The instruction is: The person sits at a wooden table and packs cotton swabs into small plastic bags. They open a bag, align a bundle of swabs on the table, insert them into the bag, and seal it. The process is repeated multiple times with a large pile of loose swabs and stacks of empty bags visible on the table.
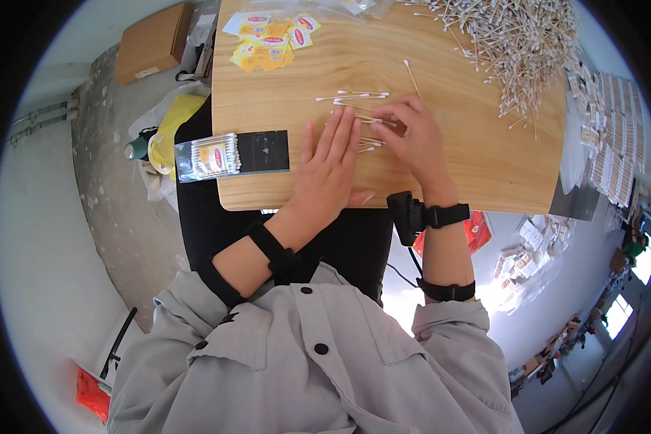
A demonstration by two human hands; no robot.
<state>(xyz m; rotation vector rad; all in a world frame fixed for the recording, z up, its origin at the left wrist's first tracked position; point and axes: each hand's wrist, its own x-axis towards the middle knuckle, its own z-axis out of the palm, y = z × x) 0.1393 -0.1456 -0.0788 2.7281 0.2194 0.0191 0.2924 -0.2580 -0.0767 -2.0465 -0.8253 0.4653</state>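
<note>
Several loose cotton swabs (pixel 360 94) lie on the wooden table in front of me, some of them partly hidden by my hands. My left hand (pixel 327 160) rests flat on the tabletop at their left side, fingers stretched out and touching some swabs. With thumb and forefinger pinched together, my right hand (pixel 411 137) holds the end of a cotton swab (pixel 369 117) at the right side of the group. A single swab (pixel 411 75) lies apart, just beyond my right hand. To the left, a clear packet of cotton swabs (pixel 220 156) with a yellow label lies on a black strip (pixel 264 150).
A big heap of cotton swabs (pixel 517 43) covers the table's far right. Yellow and white printed cards (pixel 271 42) are piled at the far left. Packed swabs (pixel 615 130) stand beyond the right edge. A cardboard box (pixel 152 42) sits on the floor at left.
</note>
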